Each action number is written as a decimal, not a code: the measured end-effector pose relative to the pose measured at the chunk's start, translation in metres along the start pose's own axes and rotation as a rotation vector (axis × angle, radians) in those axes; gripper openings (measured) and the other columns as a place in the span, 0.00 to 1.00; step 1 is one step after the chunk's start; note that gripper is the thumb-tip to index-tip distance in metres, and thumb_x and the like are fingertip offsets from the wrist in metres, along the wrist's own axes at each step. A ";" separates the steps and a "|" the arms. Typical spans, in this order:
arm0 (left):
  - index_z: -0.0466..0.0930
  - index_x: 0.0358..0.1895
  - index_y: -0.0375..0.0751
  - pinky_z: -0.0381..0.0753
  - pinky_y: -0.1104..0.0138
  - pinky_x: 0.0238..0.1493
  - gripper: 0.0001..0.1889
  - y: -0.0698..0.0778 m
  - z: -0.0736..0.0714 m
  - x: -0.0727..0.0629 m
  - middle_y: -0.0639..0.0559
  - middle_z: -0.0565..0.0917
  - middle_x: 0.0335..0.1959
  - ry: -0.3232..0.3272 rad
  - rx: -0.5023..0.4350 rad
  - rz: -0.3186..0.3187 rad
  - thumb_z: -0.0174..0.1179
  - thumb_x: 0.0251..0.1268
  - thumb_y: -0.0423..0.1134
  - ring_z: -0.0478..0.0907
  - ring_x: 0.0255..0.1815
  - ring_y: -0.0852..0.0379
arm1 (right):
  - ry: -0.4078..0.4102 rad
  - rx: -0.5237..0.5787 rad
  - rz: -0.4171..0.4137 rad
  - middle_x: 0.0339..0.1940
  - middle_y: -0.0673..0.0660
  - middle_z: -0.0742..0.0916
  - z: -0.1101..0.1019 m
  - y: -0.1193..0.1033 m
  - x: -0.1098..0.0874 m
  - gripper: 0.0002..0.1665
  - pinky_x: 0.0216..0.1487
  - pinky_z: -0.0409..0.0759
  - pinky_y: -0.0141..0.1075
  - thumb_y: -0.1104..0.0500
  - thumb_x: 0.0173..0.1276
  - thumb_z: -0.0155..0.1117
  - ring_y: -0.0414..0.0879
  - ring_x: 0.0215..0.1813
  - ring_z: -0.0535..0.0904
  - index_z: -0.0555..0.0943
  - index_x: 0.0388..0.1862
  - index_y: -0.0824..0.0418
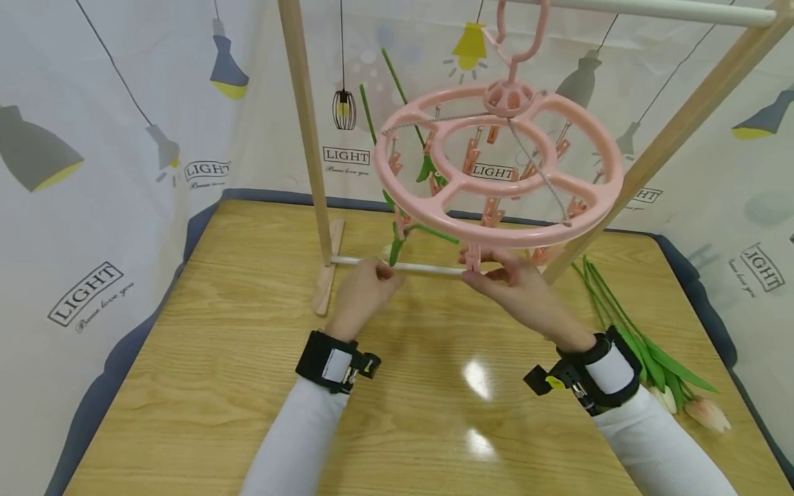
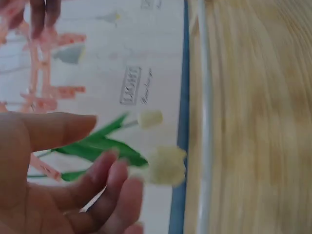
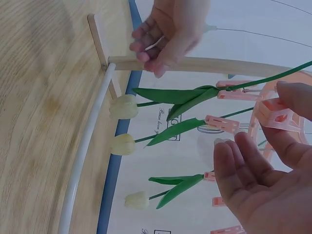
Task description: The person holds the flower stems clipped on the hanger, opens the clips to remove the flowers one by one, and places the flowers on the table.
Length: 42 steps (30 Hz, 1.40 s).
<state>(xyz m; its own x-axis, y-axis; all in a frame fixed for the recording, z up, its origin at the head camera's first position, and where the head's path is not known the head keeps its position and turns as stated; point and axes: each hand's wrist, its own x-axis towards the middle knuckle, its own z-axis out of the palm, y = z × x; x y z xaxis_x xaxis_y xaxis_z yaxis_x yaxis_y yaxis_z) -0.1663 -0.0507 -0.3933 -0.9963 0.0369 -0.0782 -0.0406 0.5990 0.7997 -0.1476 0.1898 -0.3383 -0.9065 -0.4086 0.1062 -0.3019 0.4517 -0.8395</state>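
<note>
A round pink clip hanger (image 1: 499, 235) hangs above the table with pink clothespins around it. My right hand (image 1: 521, 286) pinches a pink clothespin (image 3: 279, 116) at the hanger's near edge, between thumb and index finger; its other fingers are loosely bent. Several artificial white tulips hang flower-down from other clothespins, among them a near one (image 3: 124, 106) and one beside it (image 3: 122, 145). Close to the nearest hanging tulip, my left hand (image 1: 366, 293) is raised with thumb and fingers apart and nothing between them. In the left wrist view, tulip blossoms (image 2: 166, 165) show beyond its fingertips.
A wooden stand carries the hanger, with a left post (image 1: 307, 124), a right post (image 1: 688, 131) and a low white crossbar (image 1: 428, 269). On the table's right side lie loose tulips (image 1: 707, 413) with green stems. Printed cloth (image 1: 155, 241) surrounds the wooden table (image 1: 248, 331).
</note>
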 end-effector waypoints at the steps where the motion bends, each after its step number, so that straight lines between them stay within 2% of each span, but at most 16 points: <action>1: 0.79 0.51 0.36 0.77 0.66 0.32 0.20 -0.004 -0.002 0.001 0.42 0.83 0.42 0.025 0.009 -0.011 0.62 0.66 0.49 0.79 0.36 0.50 | 0.003 0.001 -0.003 0.54 0.54 0.82 -0.001 0.001 -0.001 0.06 0.49 0.83 0.31 0.58 0.73 0.62 0.40 0.53 0.80 0.76 0.43 0.60; 4: 0.71 0.62 0.34 0.80 0.59 0.47 0.30 -0.013 -0.005 0.008 0.39 0.78 0.54 0.076 -0.027 0.035 0.65 0.65 0.50 0.77 0.50 0.46 | 0.009 0.009 -0.021 0.53 0.51 0.81 -0.004 0.004 -0.001 0.06 0.51 0.82 0.30 0.59 0.74 0.60 0.37 0.54 0.77 0.76 0.43 0.61; 6: 0.65 0.68 0.35 0.77 0.53 0.60 0.35 -0.016 -0.005 0.012 0.39 0.72 0.64 0.070 -0.073 0.092 0.65 0.64 0.50 0.72 0.62 0.43 | 0.011 0.015 -0.021 0.53 0.50 0.80 -0.005 0.006 -0.001 0.07 0.51 0.82 0.30 0.58 0.74 0.60 0.37 0.55 0.77 0.76 0.45 0.60; 8: 0.59 0.73 0.39 0.69 0.48 0.70 0.38 -0.016 -0.004 0.016 0.41 0.67 0.72 0.023 -0.129 0.154 0.64 0.66 0.50 0.65 0.71 0.42 | 0.011 0.018 -0.024 0.53 0.48 0.80 -0.006 0.008 -0.001 0.07 0.52 0.82 0.30 0.58 0.75 0.59 0.37 0.55 0.77 0.76 0.47 0.60; 10: 0.55 0.77 0.45 0.63 0.46 0.75 0.39 -0.015 -0.003 0.018 0.45 0.61 0.77 -0.047 -0.217 0.210 0.62 0.68 0.52 0.59 0.76 0.44 | 0.009 0.022 -0.028 0.53 0.49 0.79 -0.006 0.009 -0.001 0.08 0.53 0.82 0.30 0.58 0.76 0.57 0.37 0.56 0.77 0.76 0.49 0.60; 15: 0.49 0.79 0.60 0.48 0.40 0.79 0.35 -0.010 0.001 0.016 0.55 0.51 0.81 -0.215 -0.440 0.322 0.53 0.74 0.51 0.47 0.82 0.49 | 0.019 0.040 -0.033 0.52 0.49 0.78 -0.008 0.012 -0.004 0.08 0.54 0.82 0.28 0.59 0.77 0.55 0.36 0.55 0.77 0.75 0.49 0.62; 17: 0.50 0.79 0.59 0.49 0.41 0.79 0.31 -0.010 0.002 0.015 0.55 0.52 0.81 -0.244 -0.482 0.340 0.48 0.78 0.50 0.47 0.82 0.49 | 0.024 0.053 -0.034 0.51 0.48 0.78 -0.009 0.012 -0.004 0.09 0.55 0.81 0.27 0.59 0.77 0.54 0.36 0.57 0.78 0.75 0.49 0.63; 21: 0.56 0.77 0.50 0.54 0.47 0.79 0.26 -0.009 0.002 0.013 0.52 0.57 0.80 -0.241 -0.524 0.370 0.40 0.81 0.47 0.51 0.81 0.50 | 0.029 0.070 -0.043 0.56 0.48 0.78 -0.010 0.015 -0.005 0.09 0.57 0.81 0.26 0.59 0.78 0.53 0.33 0.62 0.76 0.74 0.47 0.65; 24: 0.61 0.74 0.43 0.56 0.51 0.80 0.24 -0.008 0.002 0.011 0.48 0.64 0.77 -0.239 -0.574 0.424 0.37 0.82 0.44 0.55 0.80 0.52 | 0.037 0.065 -0.044 0.60 0.53 0.77 -0.012 0.018 -0.006 0.08 0.57 0.80 0.25 0.60 0.78 0.52 0.30 0.61 0.75 0.71 0.42 0.66; 28: 0.68 0.70 0.40 0.65 0.55 0.76 0.21 -0.006 0.001 0.009 0.44 0.75 0.68 -0.246 -0.616 0.474 0.38 0.82 0.42 0.67 0.74 0.53 | 0.071 0.027 -0.047 0.62 0.62 0.77 -0.015 0.021 -0.006 0.11 0.55 0.80 0.23 0.60 0.79 0.50 0.28 0.59 0.75 0.68 0.37 0.66; 31: 0.74 0.64 0.40 0.72 0.56 0.71 0.18 -0.004 0.002 0.007 0.43 0.81 0.60 -0.222 -0.597 0.489 0.45 0.80 0.42 0.74 0.67 0.53 | 0.096 0.000 -0.038 0.61 0.63 0.78 -0.018 0.021 -0.006 0.11 0.52 0.80 0.22 0.59 0.79 0.50 0.31 0.59 0.76 0.70 0.39 0.66; 34: 0.78 0.57 0.36 0.73 0.54 0.69 0.15 -0.004 0.002 0.005 0.42 0.83 0.56 -0.192 -0.570 0.506 0.53 0.75 0.39 0.76 0.63 0.52 | 0.104 -0.014 -0.025 0.60 0.64 0.80 -0.020 0.021 -0.005 0.12 0.50 0.80 0.22 0.57 0.80 0.50 0.33 0.57 0.77 0.74 0.45 0.66; 36: 0.79 0.54 0.34 0.72 0.51 0.70 0.14 -0.003 0.002 0.004 0.39 0.83 0.55 -0.179 -0.558 0.513 0.57 0.72 0.38 0.76 0.62 0.51 | 0.102 -0.013 -0.015 0.60 0.64 0.80 -0.021 0.022 -0.006 0.14 0.50 0.80 0.23 0.57 0.80 0.50 0.33 0.56 0.77 0.75 0.49 0.68; 39: 0.79 0.51 0.34 0.70 0.47 0.70 0.12 -0.002 0.002 0.002 0.38 0.82 0.56 -0.188 -0.567 0.518 0.60 0.69 0.36 0.76 0.62 0.51 | 0.089 -0.002 0.011 0.61 0.64 0.80 -0.021 0.023 -0.007 0.19 0.50 0.80 0.24 0.56 0.81 0.47 0.31 0.55 0.76 0.74 0.60 0.67; 42: 0.77 0.48 0.35 0.75 0.49 0.66 0.09 0.001 0.002 0.000 0.38 0.83 0.54 -0.202 -0.583 0.526 0.61 0.68 0.33 0.79 0.58 0.52 | 0.071 0.004 0.038 0.62 0.64 0.80 -0.019 0.024 -0.008 0.22 0.52 0.80 0.28 0.54 0.82 0.43 0.33 0.56 0.75 0.72 0.65 0.66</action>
<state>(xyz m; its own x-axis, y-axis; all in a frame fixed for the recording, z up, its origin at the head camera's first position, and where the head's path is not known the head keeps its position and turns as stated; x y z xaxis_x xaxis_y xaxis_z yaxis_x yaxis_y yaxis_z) -0.1662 -0.0484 -0.3940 -0.8653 0.3748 0.3329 0.3406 -0.0476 0.9390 -0.1535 0.2190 -0.3487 -0.9362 -0.3334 0.1114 -0.2655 0.4630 -0.8457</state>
